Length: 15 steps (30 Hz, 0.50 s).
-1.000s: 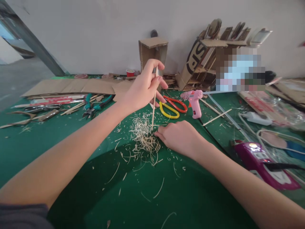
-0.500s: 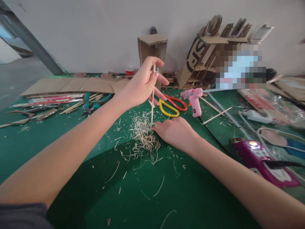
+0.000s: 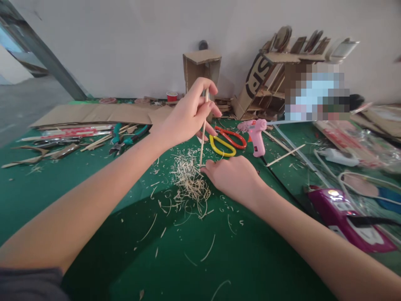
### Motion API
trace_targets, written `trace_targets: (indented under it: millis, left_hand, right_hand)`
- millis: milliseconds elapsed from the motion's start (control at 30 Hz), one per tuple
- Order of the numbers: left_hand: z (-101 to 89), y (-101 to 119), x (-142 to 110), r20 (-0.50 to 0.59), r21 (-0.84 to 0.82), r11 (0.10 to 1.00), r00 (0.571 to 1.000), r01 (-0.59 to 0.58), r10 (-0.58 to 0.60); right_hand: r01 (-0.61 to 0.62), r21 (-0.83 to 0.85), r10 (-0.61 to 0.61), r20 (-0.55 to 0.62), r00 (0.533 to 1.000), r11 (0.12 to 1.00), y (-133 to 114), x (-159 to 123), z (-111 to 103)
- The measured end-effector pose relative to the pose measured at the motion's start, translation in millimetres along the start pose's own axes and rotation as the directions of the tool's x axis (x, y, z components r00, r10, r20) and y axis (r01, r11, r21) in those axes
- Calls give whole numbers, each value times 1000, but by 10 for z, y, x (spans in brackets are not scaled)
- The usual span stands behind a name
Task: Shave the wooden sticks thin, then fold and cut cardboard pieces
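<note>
Green tabletop [image 3: 169,267], grey wall [image 3: 125,50] | left grip [image 3: 187,115] pinches stick [image 3: 202,142] | right grip [image 3: 233,176] curled, contents unclear

Beneath the pink glue gun [image 3: 258,139] the table [image 3: 250,259] is green, while left of it the scissors [image 3: 223,154] show one yellow and one red handle, the stick [image 3: 202,146] and shavings [image 3: 189,182] are pale cream, and behind it a brown cardboard box [image 3: 250,90] bears black letters.

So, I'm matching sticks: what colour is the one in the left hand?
The stick is pale tan, best seen in the head view.
</note>
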<state>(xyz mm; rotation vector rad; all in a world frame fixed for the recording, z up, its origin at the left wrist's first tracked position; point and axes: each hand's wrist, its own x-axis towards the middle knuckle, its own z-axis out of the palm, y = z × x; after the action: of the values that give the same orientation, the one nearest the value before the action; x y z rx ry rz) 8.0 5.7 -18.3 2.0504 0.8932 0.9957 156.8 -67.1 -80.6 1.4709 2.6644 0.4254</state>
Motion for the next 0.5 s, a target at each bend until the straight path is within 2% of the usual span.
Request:
trace_targets:
  millis: [100, 167, 367, 500]
  left_hand:
    - [-5, -8, 5, -7, -5, 1000, 1000, 9, -9]
    - [-14, -13, 4, -5, -11, 1000, 1000, 18, -18]
    - [-37, -2, -9, 21, -38, 999, 1000, 14, -14]
    - [-37, 3, -5, 9, -39, 999, 1000, 19, -19]
  right_hand:
    - [-70, -18, 70, -16, 997, 997, 11, 29, 11]
    - [-75, -27, 75, 2, 997, 997, 14, 40, 11]
    - [60, 13, -61, 37, 997, 998, -19, 26, 26]
    - [82, 27, -83, 72, 994, 996, -37, 8, 3]
